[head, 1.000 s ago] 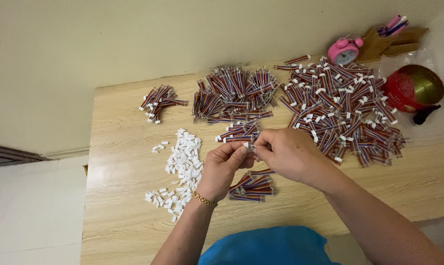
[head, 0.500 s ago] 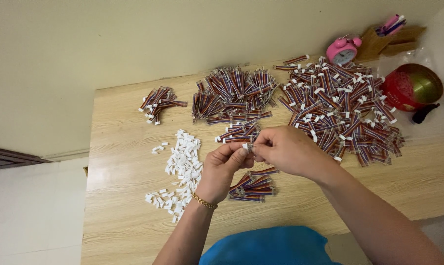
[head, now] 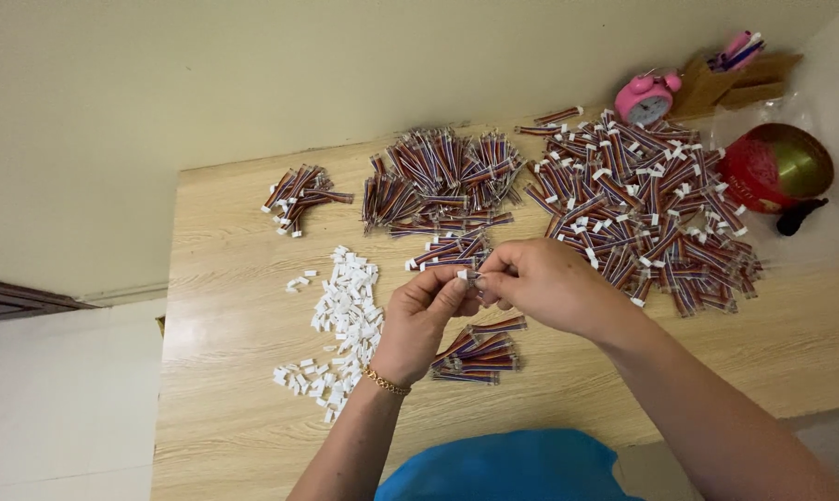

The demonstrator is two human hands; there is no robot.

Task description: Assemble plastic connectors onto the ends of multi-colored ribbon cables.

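Both grips pinch: our left hand [head: 424, 311] holds a small white connector [head: 462, 275]; our right hand [head: 544, 283] meets it above the striped wire bundle [head: 480, 345] on the surface [head: 234, 278].

Both forearms are bare, with no sleeves in view. The left wrist wears a thin gold chain bracelet [head: 386, 381]. A bright blue garment [head: 512, 467] covers the lap below.
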